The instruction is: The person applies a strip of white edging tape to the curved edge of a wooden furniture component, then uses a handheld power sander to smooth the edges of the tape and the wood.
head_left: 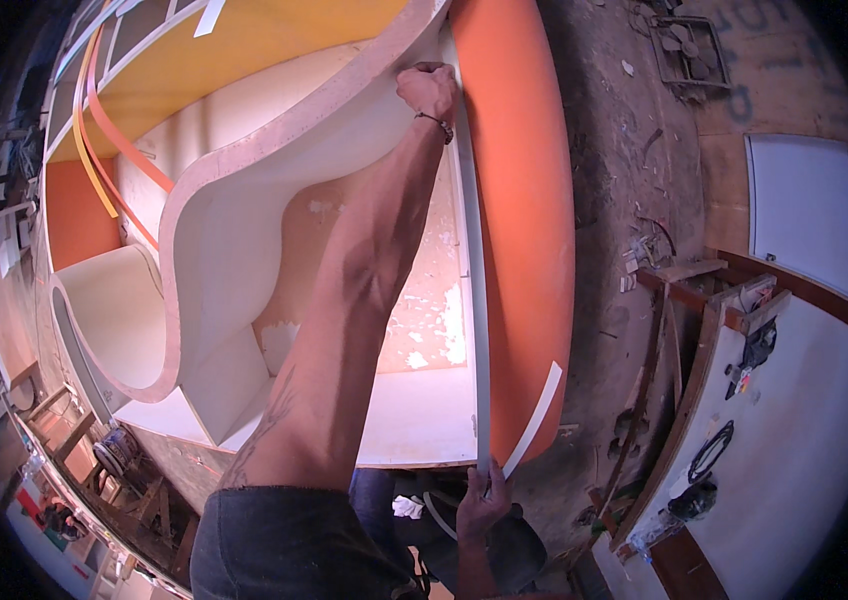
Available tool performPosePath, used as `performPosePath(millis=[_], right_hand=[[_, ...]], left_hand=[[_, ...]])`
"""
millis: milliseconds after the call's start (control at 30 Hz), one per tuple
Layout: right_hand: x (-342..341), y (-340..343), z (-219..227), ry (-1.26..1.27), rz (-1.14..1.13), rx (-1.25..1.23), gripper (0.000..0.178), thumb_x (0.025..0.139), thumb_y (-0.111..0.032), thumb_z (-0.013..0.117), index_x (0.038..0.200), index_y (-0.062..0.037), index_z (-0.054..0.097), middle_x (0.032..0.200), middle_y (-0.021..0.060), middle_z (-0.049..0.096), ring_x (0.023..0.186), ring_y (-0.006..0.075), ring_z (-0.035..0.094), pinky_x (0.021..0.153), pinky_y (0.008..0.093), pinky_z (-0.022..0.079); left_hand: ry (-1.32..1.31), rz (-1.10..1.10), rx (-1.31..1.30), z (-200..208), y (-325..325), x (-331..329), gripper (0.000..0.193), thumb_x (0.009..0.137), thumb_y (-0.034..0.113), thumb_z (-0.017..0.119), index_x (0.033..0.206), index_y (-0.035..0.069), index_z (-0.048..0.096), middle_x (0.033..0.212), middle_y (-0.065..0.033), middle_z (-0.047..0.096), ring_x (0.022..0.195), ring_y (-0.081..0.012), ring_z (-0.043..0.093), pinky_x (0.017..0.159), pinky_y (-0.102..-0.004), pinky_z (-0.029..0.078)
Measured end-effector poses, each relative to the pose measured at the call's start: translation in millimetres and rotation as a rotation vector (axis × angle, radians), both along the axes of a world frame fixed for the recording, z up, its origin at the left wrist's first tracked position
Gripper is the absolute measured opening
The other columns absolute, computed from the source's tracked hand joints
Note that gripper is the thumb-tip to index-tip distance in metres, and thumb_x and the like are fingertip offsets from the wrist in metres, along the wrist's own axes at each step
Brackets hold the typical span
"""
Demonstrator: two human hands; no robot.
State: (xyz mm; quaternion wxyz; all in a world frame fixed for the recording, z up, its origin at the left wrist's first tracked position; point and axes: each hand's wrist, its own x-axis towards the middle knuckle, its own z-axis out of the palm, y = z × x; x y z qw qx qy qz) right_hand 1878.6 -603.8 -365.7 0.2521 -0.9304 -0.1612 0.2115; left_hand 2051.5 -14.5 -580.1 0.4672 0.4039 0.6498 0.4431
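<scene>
My left arm reaches far up across a large curved piece of furniture [229, 205]. My left hand [429, 90] is closed in a fist against the inner side of its long straight edge, and whatever the fingers hold is hidden. A pale edging strip [477, 330] runs along that edge beside a rounded orange panel [519, 230]. At the near end of the edge, my right hand [482, 508] pinches the strip. From there a loose white end [536, 415] sticks up at a slant over the orange panel.
Orange and yellow strips [94, 130] hang over the far left compartment. To the right, a white-topped workbench [774, 440] carries a coil of black cable [712, 452]. A fan [684, 45] lies on the dusty floor at the top right. A bucket [116, 450] stands at lower left.
</scene>
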Motion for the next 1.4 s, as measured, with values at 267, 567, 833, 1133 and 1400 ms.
performPosePath(millis=[267,567,833,1133,1400], right_hand=[[0.3,-4.4,-1.8,-0.004,0.014,0.012,0.035,0.089,-0.006,0.077,0.121,0.0056,0.069,0.113,0.0207,0.065,0.100,0.0339,0.067,0.086,0.0411,0.055],[0.3,-12.3,-7.5,-0.011,0.012,0.028,0.035,0.089,-0.007,0.077,0.121,0.0053,0.069,0.112,0.0213,0.066,0.101,0.0339,0.068,0.085,0.0410,0.056],[2.0,-8.9,-4.7,-0.023,0.036,0.019,0.036,0.088,-0.008,0.078,0.122,0.0048,0.069,0.113,0.0215,0.066,0.103,0.0343,0.068,0.088,0.0408,0.055],[0.1,-10.0,-5.2,0.005,0.004,0.040,0.038,0.088,-0.006,0.078,0.123,0.0046,0.069,0.114,0.0214,0.066,0.103,0.0343,0.068,0.089,0.0416,0.055],[3.1,-10.6,-5.0,-0.009,0.037,0.029,0.037,0.089,-0.006,0.077,0.123,0.0051,0.069,0.114,0.0215,0.067,0.103,0.0342,0.069,0.089,0.0411,0.056]], left_hand=[[0.014,0.002,0.013,-11.2,5.3,-0.4,0.019,0.071,0.011,0.073,0.082,-0.002,0.080,0.074,-0.0123,0.074,0.070,-0.0194,0.069,0.074,-0.0331,0.057],[-0.029,0.021,-0.043,6.8,-1.4,1.4,0.017,0.068,0.005,0.071,0.080,-0.001,0.080,0.082,-0.0208,0.076,0.077,-0.0279,0.075,0.081,-0.0356,0.058],[-0.008,0.038,-0.046,10.1,-1.8,0.0,0.019,0.069,0.009,0.072,0.082,-0.001,0.081,0.083,-0.0152,0.076,0.077,-0.0243,0.072,0.081,-0.0343,0.057],[-0.011,0.023,-0.055,7.0,-4.0,0.6,0.020,0.069,0.010,0.073,0.084,-0.002,0.080,0.084,-0.0159,0.076,0.077,-0.0231,0.072,0.080,-0.0340,0.057],[0.015,0.014,-0.035,3.7,1.2,-0.7,0.020,0.069,0.010,0.073,0.083,-0.003,0.080,0.082,-0.0152,0.075,0.077,-0.0222,0.071,0.080,-0.0340,0.056]])
